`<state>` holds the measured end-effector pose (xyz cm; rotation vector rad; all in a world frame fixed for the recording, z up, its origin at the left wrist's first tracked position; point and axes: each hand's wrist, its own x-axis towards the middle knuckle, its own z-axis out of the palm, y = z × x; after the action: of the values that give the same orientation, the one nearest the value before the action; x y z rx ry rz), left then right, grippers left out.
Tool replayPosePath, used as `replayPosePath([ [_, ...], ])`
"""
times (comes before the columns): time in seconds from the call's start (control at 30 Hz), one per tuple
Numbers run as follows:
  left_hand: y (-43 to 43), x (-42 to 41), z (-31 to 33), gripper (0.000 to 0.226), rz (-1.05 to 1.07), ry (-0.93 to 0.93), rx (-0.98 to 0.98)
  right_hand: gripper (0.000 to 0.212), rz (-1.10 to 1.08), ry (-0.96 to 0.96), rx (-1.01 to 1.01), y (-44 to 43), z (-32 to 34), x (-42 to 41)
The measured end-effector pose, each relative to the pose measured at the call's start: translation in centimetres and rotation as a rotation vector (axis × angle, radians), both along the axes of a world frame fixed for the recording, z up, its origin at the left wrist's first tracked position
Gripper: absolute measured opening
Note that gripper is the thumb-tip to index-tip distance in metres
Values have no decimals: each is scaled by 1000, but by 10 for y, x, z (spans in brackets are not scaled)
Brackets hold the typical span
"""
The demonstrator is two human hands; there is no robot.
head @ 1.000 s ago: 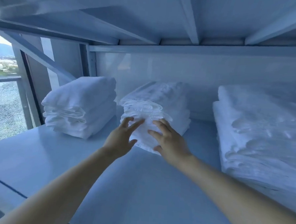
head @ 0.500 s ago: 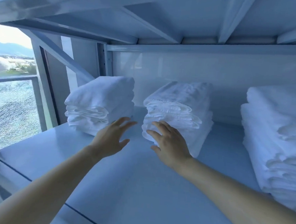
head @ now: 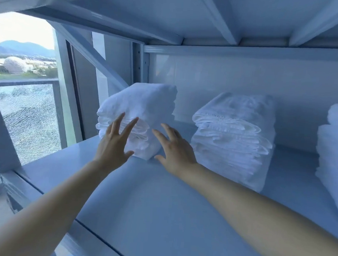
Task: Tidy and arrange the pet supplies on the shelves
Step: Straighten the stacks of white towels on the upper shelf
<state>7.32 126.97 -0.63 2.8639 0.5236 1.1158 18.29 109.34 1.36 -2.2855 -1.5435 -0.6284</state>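
Three piles of folded white towels sit on one pale shelf [head: 150,205], which fills most of the view and runs from the near edge back to a plain rear panel [head: 245,77]. Above it hangs the ribbed underside of the next board [head: 150,13]. To the left, past a slanted brace [head: 93,55] and an upright post [head: 140,63], a window [head: 25,118] shows hills, a domed building and a pane of crazed glass.

The right pile [head: 335,148] is cut off by the frame edge and looks the tallest. The middle pile [head: 234,135] stands well apart from it, near the rear panel, with its folded edges turned toward the camera. The left pile [head: 144,101] lies near the post at the shelf's left end, set at an angle, one corner pointing forward; a clear gap of bare shelf separates it from the middle pile.

Two bare forearms reach in from the bottom corners and converge on the left pile. The left hand [head: 113,144] is raised in front of the pile's near face, palm forward, fingers [head: 132,124] straight and fanned apart over the folded edges. The right hand [head: 175,149] is just beside it at the pile's forward corner, fingers likewise straight and splayed, thumb low near the shelf. Neither hand curls around anything. Whether the fingertips actually touch the towels cannot be told from this angle.
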Motion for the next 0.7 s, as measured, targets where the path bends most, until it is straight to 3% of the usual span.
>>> replayPosePath([
  [0.1,9,8,-5,118,-43,23,-24,82,10,3,4,18,2,1],
  [0.7,56,84,-8,99,-151,9,-53,85,-113,98,-31,70,-13,49],
])
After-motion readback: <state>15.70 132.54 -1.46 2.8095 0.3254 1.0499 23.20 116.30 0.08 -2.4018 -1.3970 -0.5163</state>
